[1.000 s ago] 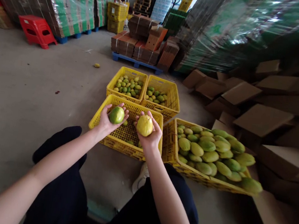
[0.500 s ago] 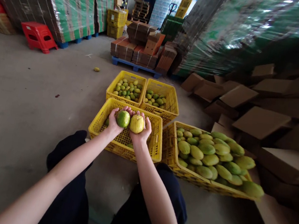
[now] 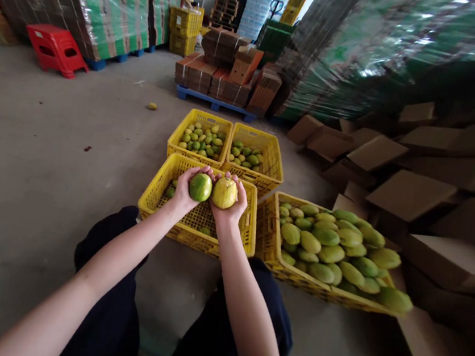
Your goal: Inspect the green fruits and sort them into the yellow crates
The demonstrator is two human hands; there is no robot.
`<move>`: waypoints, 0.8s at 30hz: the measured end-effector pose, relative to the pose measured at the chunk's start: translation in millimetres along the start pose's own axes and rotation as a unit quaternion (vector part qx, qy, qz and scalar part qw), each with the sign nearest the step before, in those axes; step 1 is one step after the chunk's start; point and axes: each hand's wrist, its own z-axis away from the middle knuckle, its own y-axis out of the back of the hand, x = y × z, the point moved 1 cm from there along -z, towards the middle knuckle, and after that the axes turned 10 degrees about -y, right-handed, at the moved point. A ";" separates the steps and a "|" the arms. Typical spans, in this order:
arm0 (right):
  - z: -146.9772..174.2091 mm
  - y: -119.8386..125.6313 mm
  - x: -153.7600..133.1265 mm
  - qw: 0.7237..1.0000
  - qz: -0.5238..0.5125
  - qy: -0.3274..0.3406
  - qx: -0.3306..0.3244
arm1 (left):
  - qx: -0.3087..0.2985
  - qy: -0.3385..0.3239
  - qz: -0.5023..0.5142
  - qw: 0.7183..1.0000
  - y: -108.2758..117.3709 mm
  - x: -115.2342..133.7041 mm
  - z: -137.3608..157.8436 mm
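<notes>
My left hand [image 3: 185, 190] is wrapped around a green papaya [image 3: 200, 187]. In my right hand [image 3: 233, 206] is a yellow papaya [image 3: 224, 193] with brownish marks. Both fruits are held side by side, end towards me, above a yellow plastic crate [image 3: 156, 191]. A few green fruits [image 3: 170, 192] lie in that crate, partly hidden by my hands and arms. To the right, a second yellow crate [image 3: 270, 244] is heaped with green and yellow papayas [image 3: 332, 253].
Two more yellow crates [image 3: 176, 147] [image 3: 275, 155] with fruit stand just behind. One loose fruit [image 3: 152, 106] lies on the floor. Farther back are a blue pallet [image 3: 215, 105] with flattened cartons and a red stool [image 3: 57, 50]. Cardboard boxes [image 3: 411, 193] pile up at the right.
Both hands, still holding the papayas, have moved slightly to the right over the crate. The green papaya shows a little more of its face; the view has shifted slightly.
</notes>
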 end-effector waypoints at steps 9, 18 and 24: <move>1.1 3.9 8.2 0.999 0.021 -0.029 0.001 | -0.011 0.010 -0.023 1.000 5.5 9.0 5.7; 6.9 6.3 14.3 0.992 0.026 -0.107 -0.063 | -0.051 0.001 -0.013 0.999 10.8 18.4 5.1; 9.7 5.6 11.6 0.989 0.049 -0.115 -0.074 | -0.076 0.008 -0.033 0.997 12.0 20.5 4.2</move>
